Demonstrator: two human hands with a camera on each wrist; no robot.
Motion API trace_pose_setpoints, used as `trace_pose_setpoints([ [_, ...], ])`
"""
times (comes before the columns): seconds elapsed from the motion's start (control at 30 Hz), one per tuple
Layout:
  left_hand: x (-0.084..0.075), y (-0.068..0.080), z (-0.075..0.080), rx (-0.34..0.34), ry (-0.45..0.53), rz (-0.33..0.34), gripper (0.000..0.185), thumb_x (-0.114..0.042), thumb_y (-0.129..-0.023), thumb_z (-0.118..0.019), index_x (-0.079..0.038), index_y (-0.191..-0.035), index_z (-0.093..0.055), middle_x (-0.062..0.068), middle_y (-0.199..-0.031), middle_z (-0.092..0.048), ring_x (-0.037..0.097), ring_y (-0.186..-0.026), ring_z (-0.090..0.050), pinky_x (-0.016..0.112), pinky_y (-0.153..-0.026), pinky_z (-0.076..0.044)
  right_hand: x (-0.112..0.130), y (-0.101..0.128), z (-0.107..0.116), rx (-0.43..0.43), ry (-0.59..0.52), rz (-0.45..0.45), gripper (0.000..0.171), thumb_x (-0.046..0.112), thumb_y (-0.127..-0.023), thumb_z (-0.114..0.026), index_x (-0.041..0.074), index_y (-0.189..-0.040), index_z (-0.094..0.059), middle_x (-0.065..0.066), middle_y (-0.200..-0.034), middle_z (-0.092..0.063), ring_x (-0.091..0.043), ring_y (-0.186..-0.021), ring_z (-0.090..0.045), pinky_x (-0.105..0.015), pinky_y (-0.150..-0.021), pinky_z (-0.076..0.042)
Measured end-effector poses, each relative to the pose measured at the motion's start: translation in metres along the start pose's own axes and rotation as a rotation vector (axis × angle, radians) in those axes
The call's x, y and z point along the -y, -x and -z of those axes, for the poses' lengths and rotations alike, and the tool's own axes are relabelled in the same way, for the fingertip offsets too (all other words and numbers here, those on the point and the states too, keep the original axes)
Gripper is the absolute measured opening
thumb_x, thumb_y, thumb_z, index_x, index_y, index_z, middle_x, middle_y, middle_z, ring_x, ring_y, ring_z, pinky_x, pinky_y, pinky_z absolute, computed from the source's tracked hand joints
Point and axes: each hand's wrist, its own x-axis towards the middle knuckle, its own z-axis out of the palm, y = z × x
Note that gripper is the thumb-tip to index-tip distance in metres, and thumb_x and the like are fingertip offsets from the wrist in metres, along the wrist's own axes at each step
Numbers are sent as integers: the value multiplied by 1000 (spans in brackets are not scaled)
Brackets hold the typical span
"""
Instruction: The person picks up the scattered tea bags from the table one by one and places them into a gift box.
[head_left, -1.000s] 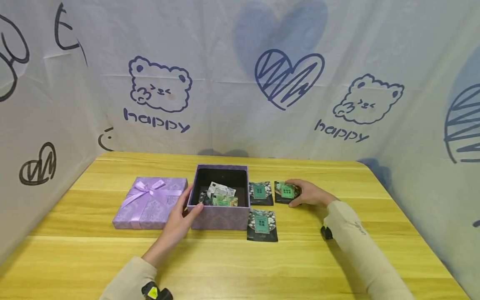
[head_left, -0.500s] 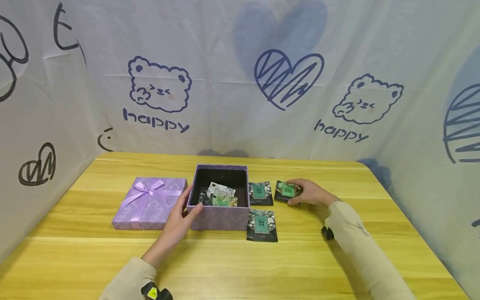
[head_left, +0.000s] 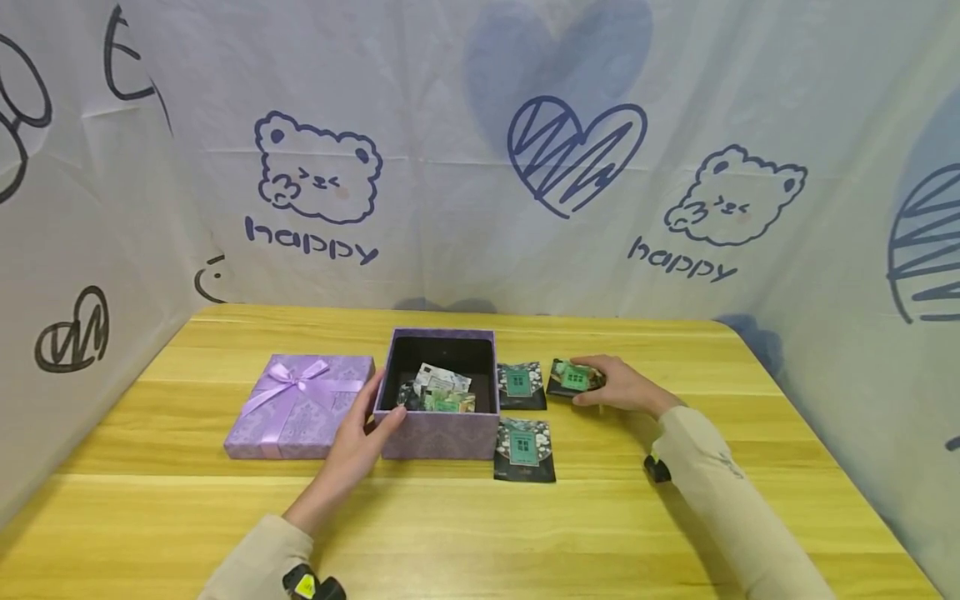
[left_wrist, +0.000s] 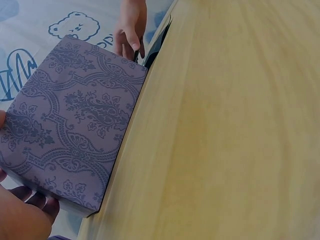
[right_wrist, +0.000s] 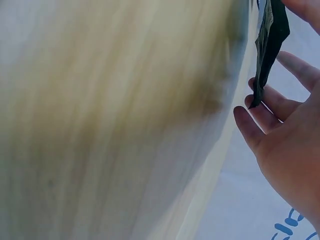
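A purple patterned gift box [head_left: 438, 437] stands lidless in the middle of the table, with several small packets [head_left: 446, 390] inside. My left hand [head_left: 362, 429] grips its near left corner, thumb at the front rim and fingers along the left side. The box wall [left_wrist: 80, 120] fills much of the left wrist view. At the right, my right hand [head_left: 618, 385] pinches a dark packet with a green label [head_left: 574, 377] by its right side. In the right wrist view that packet [right_wrist: 271, 45] is seen edge-on, tilted between thumb and fingers.
Two dark packets with teal labels lie right of the box, one farther back [head_left: 521, 384] and one nearer [head_left: 523, 450]. The purple lid with a ribbon bow [head_left: 300, 408] lies left of the box. A printed cloth [head_left: 450, 233] hangs behind the wooden table [head_left: 465, 533].
The green-labelled packet has tilted and its near edge has come up a little in my right hand. My left hand and the box have stayed where they were.
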Motion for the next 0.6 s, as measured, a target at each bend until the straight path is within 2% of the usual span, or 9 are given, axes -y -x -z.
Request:
trace_pose_setpoints([
  [0.17, 0, 1, 1, 1, -2, 2, 66, -15, -97, -58, -6, -153, -23, 24, -153, -25, 39, -138, -28, 50, -112, -26, 4, 1, -1, -12, 14, 23, 77, 24, -82, -77, -2, -144, -41, -28, -142, -40, -46, -127, -38, -63, -104, -33],
  [0.37, 0, 1, 0, 4, 0, -1, 67, -14, -97, -58, -6, -153, -23, 25, -153, -27, 39, -138, -30, 50, -112, -28, 12, 5, 0, -34, 33, 12, 77, 25, -81, -78, 1, -144, -42, -26, -144, -39, -47, -131, -33, -65, -105, -29],
  [0.6, -1, 0, 0, 0, 5, 4, 66, -14, -97, -58, -6, -153, -23, 25, -153, -27, 39, -137, -30, 50, -112, -27, 21, 10, 3, -64, 58, 46, 73, 24, -83, -76, 2, -144, -43, -24, -145, -40, -45, -133, -31, -66, -106, -25],
])
